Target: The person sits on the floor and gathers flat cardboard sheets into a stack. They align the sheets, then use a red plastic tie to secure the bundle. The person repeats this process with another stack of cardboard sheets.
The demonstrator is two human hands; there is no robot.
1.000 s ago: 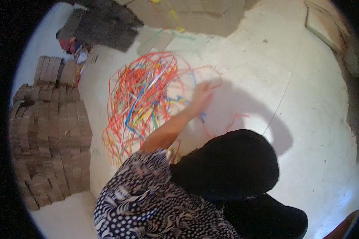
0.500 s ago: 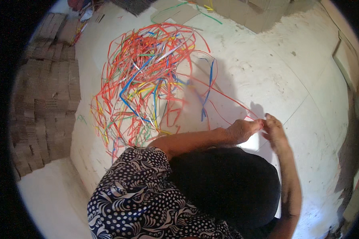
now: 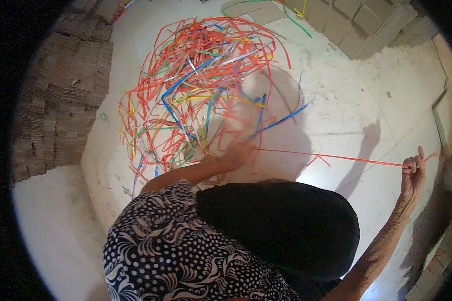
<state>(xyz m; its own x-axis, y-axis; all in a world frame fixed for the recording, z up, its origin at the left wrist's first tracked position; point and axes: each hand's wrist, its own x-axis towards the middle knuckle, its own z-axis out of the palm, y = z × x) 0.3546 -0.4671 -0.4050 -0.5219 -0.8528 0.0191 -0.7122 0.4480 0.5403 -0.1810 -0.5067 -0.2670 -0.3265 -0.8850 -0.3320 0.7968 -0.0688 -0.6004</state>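
A red plastic strap (image 3: 331, 157) runs nearly straight between my two hands. My right hand (image 3: 413, 173), reaching far out to the right, is closed around one part of it, and a short tail sticks out past the fingers. Beside the lower right part of a tangled heap of straps (image 3: 201, 65), my left hand (image 3: 240, 154) is closed on the strap's other part; motion smears its fingers. The heap is mostly red, mixed with blue, yellow, green and white strips. A blue strap (image 3: 286, 118) lies just beyond the stretched red one.
Stacks of brown cardboard (image 3: 60, 100) stand along the left side. More cardboard (image 3: 346, 25) lies at the far right, with a green strap (image 3: 299, 25) near it. A short bent red piece (image 3: 316, 159) lies on the pale floor (image 3: 346, 95).
My hands were together at the right, on the red strap. Now they are wide apart: the left moved left toward the heap, the right outward, with the strap drawn out between them.
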